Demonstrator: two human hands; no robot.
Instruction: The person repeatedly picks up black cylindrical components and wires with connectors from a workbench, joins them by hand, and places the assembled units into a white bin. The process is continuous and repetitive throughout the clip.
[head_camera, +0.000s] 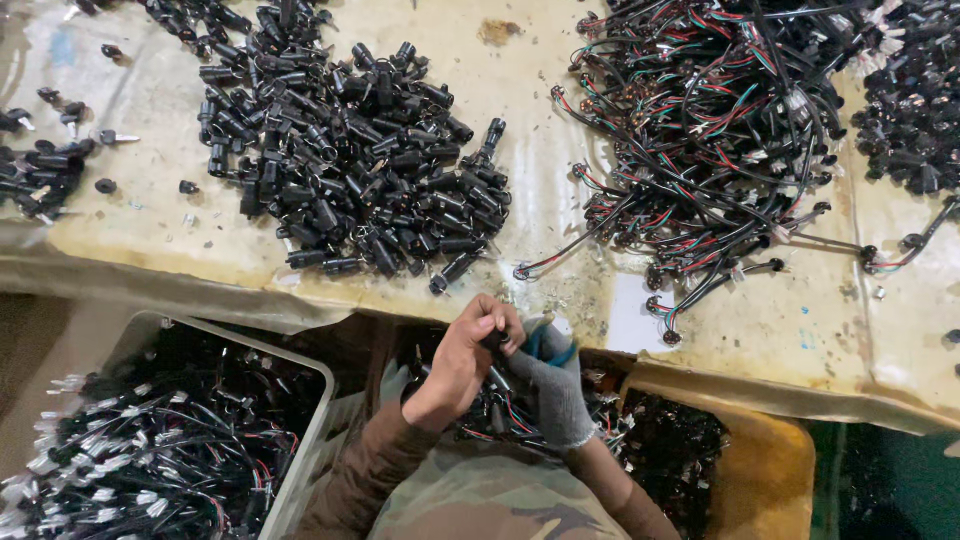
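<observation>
Both hands meet just below the near edge of the bench (560, 110): the bare left hand (462, 362) has its grip closed around a small black connector (494, 342), while the gloved right hand (550, 385) closes its grip on the same piece and its red and green wires (515, 418). On the bench lie a heap of black connector housings (350, 150) and, well apart to the right, a tangle of wired leads (720, 130); a white crate (315, 425) of finished leads stands at lower left, an orange bin (775, 465) at lower right

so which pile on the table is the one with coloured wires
The tangled pile right of centre: red and green wires run through it. The centre pile is only plain black barrel parts.
</observation>
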